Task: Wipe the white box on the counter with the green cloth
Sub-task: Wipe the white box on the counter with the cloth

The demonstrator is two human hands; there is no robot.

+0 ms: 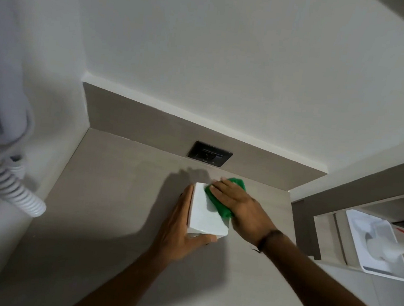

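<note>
A white box (204,215) stands on the grey counter (117,193) near the back wall. My left hand (178,227) clasps its left side, thumb curled under the near edge. The green cloth (218,204) lies across the box's top right part, bunched, with a bit sticking out behind my fingers. My right hand (238,204) lies flat on the cloth, fingers spread and pressing it onto the box. A dark band circles my right wrist.
A black socket plate (209,153) sits in the grey upstand behind the box. A wall-mounted white hair dryer with coiled hose (11,182) hangs at left. At right, a lower shelf holds a white tray (380,246) with a spray bottle.
</note>
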